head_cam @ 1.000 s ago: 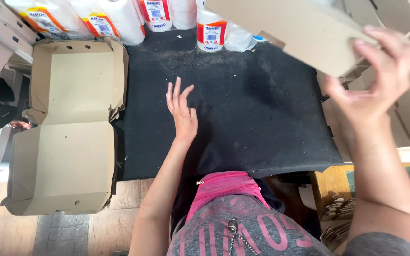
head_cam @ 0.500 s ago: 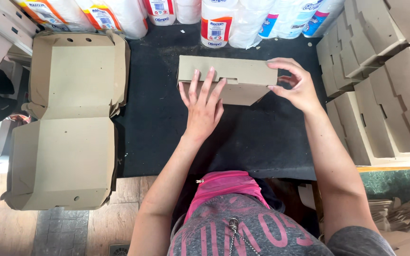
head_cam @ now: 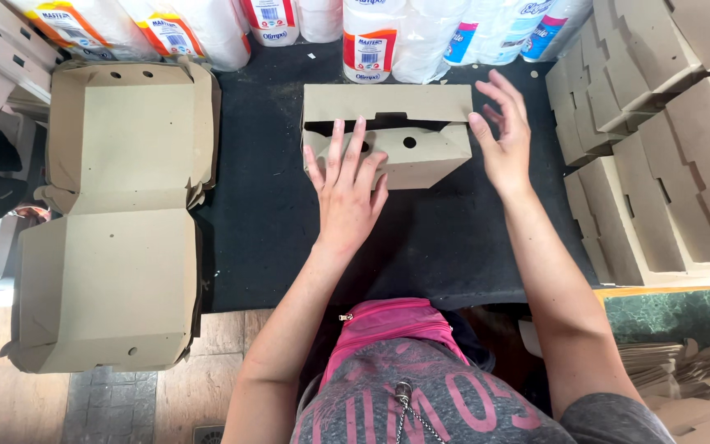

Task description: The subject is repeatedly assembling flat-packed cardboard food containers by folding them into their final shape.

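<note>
The left hand [head_cam: 347,193] lies flat with fingers spread, its grip open, the fingertips pressing on the front flap of a folded cardboard box [head_cam: 388,136]. The right hand [head_cam: 504,136] is also open, fingers loosely fanned, its palm edge touching the box's right end; it pinches nothing. The box sits in the middle of the black surface [head_cam: 273,238], toward the far side, its top flap partly raised so a dark gap shows under it, with a round hole in the front flap. Just beyond it stand wrapped paper rolls [head_cam: 388,37] in a row. To the left, an opened box [head_cam: 112,222] lies spread flat, overhanging the surface's edge. To the right, stacks of folded boxes [head_cam: 659,148] lean in overlapping rows.
</note>
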